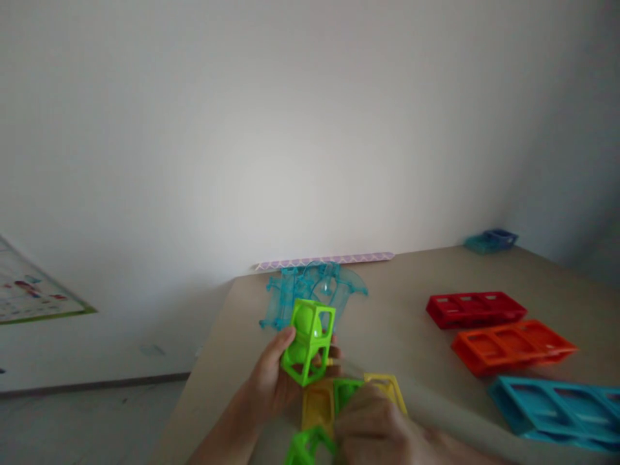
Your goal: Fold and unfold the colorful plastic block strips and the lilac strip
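Note:
My left hand (278,374) is closed around a bright green frame block (310,339), two open-sided cubes joined end to end, held tilted above the table. Smeared by motion, my right hand (375,423) curls over a cluster of blocks at the bottom middle; its fingertips are hidden. Around it show a yellow frame block (320,403), a green block (345,391) and another yellow block (391,389). Below my left hand's block is a further green frame piece (310,445), cut off by the picture's lower edge. Whether these pieces are joined, I cannot tell.
Translucent blue track pieces (285,297) lie behind my hands, in front of a purple patterned strip (329,259) along the wall. To the right sit red (477,309), orange (516,345) and blue (557,410) frame rows. Dark blue and teal pieces (490,240) occupy the far right corner.

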A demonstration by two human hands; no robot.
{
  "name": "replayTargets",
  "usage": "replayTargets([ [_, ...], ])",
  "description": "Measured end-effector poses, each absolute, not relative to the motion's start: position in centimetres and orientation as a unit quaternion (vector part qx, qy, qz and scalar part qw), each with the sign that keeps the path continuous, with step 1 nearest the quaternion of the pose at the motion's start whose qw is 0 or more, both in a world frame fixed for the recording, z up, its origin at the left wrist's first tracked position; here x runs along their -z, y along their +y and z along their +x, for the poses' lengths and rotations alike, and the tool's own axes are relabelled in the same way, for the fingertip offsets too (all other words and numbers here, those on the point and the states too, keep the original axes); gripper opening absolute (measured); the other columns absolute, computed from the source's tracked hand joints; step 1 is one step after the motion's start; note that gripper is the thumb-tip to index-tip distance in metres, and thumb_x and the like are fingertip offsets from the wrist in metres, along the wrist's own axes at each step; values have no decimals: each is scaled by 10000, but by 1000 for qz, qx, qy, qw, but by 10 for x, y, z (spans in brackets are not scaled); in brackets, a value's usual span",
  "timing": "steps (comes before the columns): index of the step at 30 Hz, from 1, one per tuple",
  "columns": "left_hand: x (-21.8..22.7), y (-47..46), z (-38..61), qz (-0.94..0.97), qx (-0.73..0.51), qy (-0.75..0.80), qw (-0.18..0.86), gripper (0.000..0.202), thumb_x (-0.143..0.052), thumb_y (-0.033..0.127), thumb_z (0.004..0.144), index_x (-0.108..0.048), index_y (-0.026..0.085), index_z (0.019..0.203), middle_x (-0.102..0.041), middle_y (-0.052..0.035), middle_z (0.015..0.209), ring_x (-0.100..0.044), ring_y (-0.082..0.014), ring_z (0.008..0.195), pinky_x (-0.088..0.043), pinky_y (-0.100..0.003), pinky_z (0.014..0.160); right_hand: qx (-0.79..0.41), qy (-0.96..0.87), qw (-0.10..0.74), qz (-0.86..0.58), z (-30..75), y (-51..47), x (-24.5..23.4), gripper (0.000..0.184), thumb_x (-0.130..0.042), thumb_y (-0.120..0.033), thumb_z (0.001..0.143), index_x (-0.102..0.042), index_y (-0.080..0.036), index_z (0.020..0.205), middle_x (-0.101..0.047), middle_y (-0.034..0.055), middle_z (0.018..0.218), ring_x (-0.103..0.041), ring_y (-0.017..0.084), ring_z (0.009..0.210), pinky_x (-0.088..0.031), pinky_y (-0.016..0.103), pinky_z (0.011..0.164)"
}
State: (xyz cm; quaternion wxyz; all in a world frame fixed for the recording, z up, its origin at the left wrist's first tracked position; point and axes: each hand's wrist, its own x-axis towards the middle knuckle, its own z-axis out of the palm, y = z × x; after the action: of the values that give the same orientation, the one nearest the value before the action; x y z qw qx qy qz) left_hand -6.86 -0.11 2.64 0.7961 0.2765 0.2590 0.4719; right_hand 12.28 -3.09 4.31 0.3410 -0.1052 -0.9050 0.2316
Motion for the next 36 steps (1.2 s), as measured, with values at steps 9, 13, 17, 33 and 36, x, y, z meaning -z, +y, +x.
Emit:
replayTargets([
  [9, -27, 16, -90, 395, -645, 374, 537, 411, -764, 321, 702, -654, 203, 1080, -699, -44, 920, -644, -167, 659, -455, -211, 463, -334, -628, 611, -347, 123, 13, -37, 319, -533, -380, 944, -551, -200, 681, -465, -33, 553, -424, 113, 491, -325, 241, 477],
  [13, -28, 12, -90, 496, -617, 430, 433, 434, -820, 263, 633, -666, 197, 1033, -690, -35, 887, -627, -179, 728, -483, -229, 592, -358, -584, 631, -364, 123, 26, -33, 324, -573, -420, 920, -582, -188, 695, -475, -40, 545, -428, 103, 480, -326, 227, 463],
  [17, -34, 7, -85, 585, -570, 449, 362, 417, -830, 175, 584, -705, 186, 983, -678, -36, 840, -603, -191, 753, -464, -244, 674, -341, -616, 611, -362, 123, 24, -30, 287, -583, -371, 923, -620, -186, 706, -546, -17, 602, -460, 110, 513, -345, 234, 488],
  [33, -34, 5, -79, 706, -510, 439, 220, 448, -785, 176, 648, -696, 216, 1085, -650, -88, 986, -611, -259, 920, -461, -323, 842, -224, -770, 525, -286, 124, 23, -33, 31, -600, -215, 911, -618, -219, 886, -526, 94, 1180, -556, 215, 1036, -469, 337, 856],
  [36, -26, 4, -80, 683, -526, 455, 222, 660, -796, 176, 637, -573, 231, 1256, -650, -77, 1060, -615, -253, 972, -458, -332, 888, -200, -812, 474, -276, 123, 20, -31, 23, -610, -206, 902, -593, -218, 914, -494, 107, 1286, -564, 218, 1067, -466, 352, 909],
])
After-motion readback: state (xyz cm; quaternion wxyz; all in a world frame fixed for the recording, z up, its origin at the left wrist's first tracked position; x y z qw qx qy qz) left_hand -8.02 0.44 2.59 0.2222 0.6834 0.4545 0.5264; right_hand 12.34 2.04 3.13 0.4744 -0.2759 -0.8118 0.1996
